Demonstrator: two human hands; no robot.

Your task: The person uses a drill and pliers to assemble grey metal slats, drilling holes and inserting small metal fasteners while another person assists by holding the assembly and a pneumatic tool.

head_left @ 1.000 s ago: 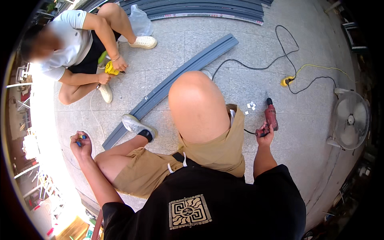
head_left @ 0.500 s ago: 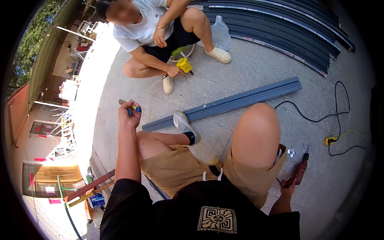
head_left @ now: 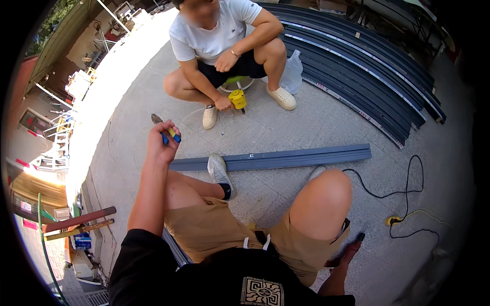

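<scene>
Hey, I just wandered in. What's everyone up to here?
The camera wearer's left hand holds pliers with blue and yellow handles, and the right hand grips a red drill. Opposite, another person sits holding a yellow power tool, nose down. A long grey strip lies between the two people, with none of the tools touching it.

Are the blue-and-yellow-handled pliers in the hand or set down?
In hand: the left hand is closed around the pliers, their head jutting out.

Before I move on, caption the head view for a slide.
Pliers held in the left hand, red power drill in the right hand, grey grooved profile lying on the floor.
</scene>
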